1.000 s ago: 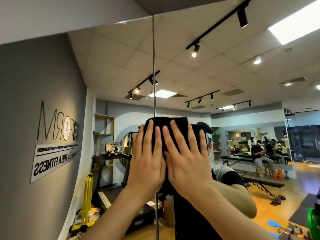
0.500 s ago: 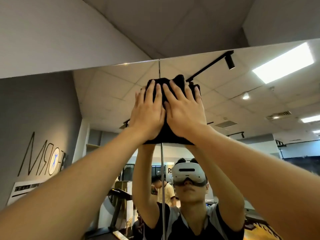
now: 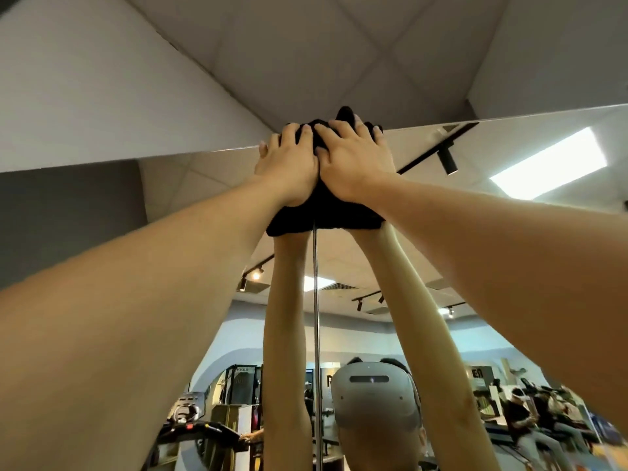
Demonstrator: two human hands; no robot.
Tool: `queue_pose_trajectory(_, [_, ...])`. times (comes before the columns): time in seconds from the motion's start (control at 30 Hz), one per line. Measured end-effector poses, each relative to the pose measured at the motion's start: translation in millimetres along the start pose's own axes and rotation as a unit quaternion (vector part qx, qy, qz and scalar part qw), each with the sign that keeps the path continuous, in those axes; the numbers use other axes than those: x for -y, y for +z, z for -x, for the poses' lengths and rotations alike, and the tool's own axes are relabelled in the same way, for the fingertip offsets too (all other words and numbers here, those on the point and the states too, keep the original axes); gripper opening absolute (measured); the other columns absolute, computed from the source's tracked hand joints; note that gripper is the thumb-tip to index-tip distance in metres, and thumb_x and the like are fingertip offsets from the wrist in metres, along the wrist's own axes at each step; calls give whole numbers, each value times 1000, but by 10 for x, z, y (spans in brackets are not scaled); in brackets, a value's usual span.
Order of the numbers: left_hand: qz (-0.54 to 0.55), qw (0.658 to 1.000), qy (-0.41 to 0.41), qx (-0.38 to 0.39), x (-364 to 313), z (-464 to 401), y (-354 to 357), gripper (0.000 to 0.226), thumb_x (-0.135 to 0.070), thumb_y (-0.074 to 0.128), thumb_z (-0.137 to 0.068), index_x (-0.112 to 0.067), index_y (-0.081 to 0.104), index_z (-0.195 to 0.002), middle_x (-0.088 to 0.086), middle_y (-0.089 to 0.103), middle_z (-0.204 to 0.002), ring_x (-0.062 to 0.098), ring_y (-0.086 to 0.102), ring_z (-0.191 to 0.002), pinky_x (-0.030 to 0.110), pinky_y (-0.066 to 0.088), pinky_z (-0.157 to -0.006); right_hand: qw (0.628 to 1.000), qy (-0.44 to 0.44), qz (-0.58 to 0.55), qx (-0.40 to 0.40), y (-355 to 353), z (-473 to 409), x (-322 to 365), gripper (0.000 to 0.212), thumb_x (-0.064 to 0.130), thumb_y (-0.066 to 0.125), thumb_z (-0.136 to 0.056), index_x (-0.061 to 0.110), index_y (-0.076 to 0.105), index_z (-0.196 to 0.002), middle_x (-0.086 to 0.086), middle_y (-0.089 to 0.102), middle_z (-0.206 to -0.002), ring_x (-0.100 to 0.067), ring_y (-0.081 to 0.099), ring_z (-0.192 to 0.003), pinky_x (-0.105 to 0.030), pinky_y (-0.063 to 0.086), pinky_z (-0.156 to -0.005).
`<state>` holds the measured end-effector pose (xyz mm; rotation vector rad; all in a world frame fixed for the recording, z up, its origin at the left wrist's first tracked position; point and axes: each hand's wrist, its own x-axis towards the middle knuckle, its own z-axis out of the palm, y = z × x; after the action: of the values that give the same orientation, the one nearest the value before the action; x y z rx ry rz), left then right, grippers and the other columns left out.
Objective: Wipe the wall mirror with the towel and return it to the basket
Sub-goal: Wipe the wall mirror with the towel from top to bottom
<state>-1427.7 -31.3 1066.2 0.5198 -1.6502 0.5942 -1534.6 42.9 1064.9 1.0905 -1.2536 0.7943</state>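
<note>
where mirror [image 3: 475, 205] ends, left hand [image 3: 289, 164], right hand [image 3: 353, 158] press towel [image 3: 323, 215]

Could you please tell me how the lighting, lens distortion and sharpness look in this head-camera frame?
Head view: strong wide-angle stretch swells both forearms toward the corners; the hands, left hand and right hand, are fairly sharp on the black towel; a ceiling light panel reflected in the mirror is blown out white; the reflected gym at the bottom is soft and grainy.
</note>
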Motion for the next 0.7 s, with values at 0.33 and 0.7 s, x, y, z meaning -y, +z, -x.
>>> queue_pose_trajectory(0.33, [26,998,7,-57,35,-43,77,47,-29,29,-107,-19,35,-153,7,31,-157,36,31,-140,50,27,-118,1000,-9,-16,-22,37,-23,-31,50,40,25,-106,31,37,-154,0,35,-161,-30,12,-156,-53,4,-126])
queue_pose_trajectory(0.7, [-30,998,0,-58,-121,-18,70,48,-33,28,-107,-17,35,-151,12,34,-155,41,36,-134,50,29,-116,999,-29,-27,-4,-46,40,-140,51,35,26,-106,24,35,-155,-2,30,-163,-30,5,-157,-54,1,-126])
